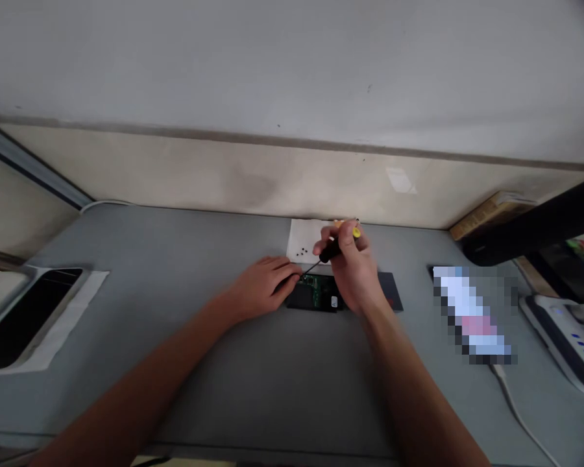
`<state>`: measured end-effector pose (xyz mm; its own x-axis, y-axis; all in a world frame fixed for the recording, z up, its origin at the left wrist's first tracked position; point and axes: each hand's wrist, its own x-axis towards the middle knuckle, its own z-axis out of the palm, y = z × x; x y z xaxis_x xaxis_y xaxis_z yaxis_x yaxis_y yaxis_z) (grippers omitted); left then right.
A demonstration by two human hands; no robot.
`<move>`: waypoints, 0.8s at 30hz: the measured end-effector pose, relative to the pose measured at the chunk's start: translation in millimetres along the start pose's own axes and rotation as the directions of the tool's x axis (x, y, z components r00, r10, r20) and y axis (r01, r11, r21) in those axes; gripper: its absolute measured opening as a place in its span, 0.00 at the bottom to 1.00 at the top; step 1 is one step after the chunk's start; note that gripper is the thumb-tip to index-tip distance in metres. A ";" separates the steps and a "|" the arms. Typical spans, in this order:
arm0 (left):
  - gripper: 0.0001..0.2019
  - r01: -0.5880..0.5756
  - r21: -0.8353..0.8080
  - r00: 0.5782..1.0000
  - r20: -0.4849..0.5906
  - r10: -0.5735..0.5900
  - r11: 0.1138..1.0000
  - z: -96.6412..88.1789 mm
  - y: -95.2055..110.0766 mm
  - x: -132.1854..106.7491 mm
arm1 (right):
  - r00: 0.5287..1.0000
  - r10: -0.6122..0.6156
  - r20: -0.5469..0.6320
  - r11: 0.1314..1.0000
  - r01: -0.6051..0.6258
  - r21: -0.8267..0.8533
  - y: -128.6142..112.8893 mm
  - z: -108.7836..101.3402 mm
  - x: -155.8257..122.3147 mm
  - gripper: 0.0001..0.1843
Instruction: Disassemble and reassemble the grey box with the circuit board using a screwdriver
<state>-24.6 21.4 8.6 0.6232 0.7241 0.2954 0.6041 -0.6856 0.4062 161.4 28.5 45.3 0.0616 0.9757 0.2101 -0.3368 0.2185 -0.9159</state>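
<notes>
In front of me on the grey table lies a dark flat electronic device with an exposed green circuit board (313,289). My left hand (265,287) is closed at its upper left corner, fingertips and thumb gripping the edge. My right hand (354,269) is closed around a screwdriver (331,251) with a black handle and a yellow end. The screwdriver's thin shaft slants down left, its tip at the board's upper left, close to my left fingertips. A dark flat panel (390,291) lies to the right, partly hidden by my right wrist.
Behind the device is a white paper (299,235) with several small dark screws (302,251). A blurred-out phone (472,318) with a cable and a white power strip (564,344) are at right. A black-screened device (34,318) rests on paper at left. The wall bounds the table's back.
</notes>
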 end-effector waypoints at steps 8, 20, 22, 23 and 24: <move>0.16 -0.049 0.078 0.998 0.040 0.046 0.996 -5.8 1.6 0.4 | 0.966 -0.251 0.062 0.880 0.254 -0.401 -1.1 -2.3 -4.4 0.14; 0.36 0.123 -0.115 0.974 0.203 -0.098 0.986 -26.0 8.0 -5.7 | 0.915 0.172 0.365 0.286 0.308 -0.907 -81.2 -81.9 -38.1 0.16; 0.35 0.138 -0.153 0.967 0.236 -0.100 0.979 -29.5 10.3 -6.7 | 0.893 0.308 0.328 0.137 0.300 -0.944 -81.3 -97.7 -45.4 0.25; 0.34 0.142 -0.165 0.966 0.238 -0.100 0.976 -30.4 11.0 -6.9 | 0.887 0.352 0.298 0.093 0.284 -0.954 -81.6 -103.0 -48.0 0.27; 0.32 0.146 -0.173 0.967 0.233 -0.104 0.974 -30.7 11.1 -7.0 | 0.884 0.382 0.271 0.084 0.259 -0.962 -82.6 -106.4 -49.5 0.28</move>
<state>-37.5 11.0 37.6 0.6556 0.7540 0.0418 0.5937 -0.5488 0.5885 286.1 -36.3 74.1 -0.3288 0.9417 -0.0715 0.8918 0.2847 -0.3515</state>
